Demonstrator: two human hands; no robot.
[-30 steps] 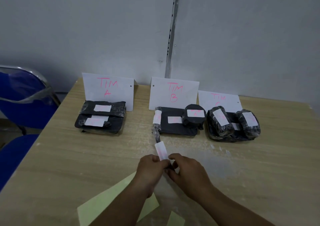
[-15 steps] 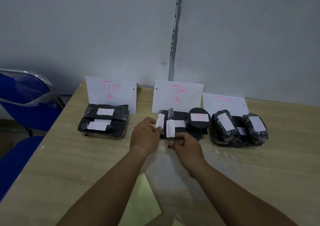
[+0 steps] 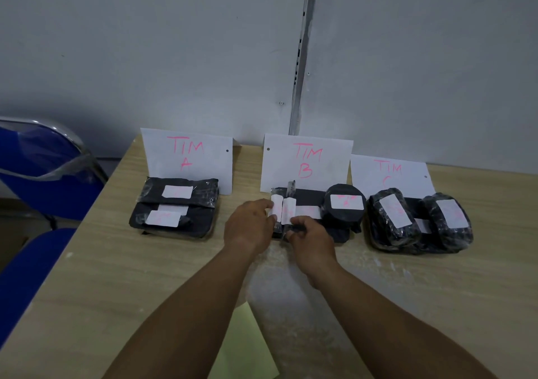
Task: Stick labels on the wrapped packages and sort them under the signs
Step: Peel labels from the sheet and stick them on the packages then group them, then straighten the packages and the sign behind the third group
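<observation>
Now pinching the near end of the stick [image 3: 290, 192] in the right hand [image 3: 310, 242], fingers curled round it. Runs lengthwise straight ahead from the grip toward the B sign [image 3: 305, 160], far end tipped up, label [image 3: 289, 214] just beyond the fingertips. Lies over the flat pack [image 3: 308, 196], with a second stick [image 3: 276, 228] touching on the left and the round pack [image 3: 345, 208] off right. Left hand [image 3: 250, 224] sits just left of the grip, fingertips against that second stick; pinch or mere touch, cannot tell. Probably needs only lowering and letting go, right hand nearer.
</observation>
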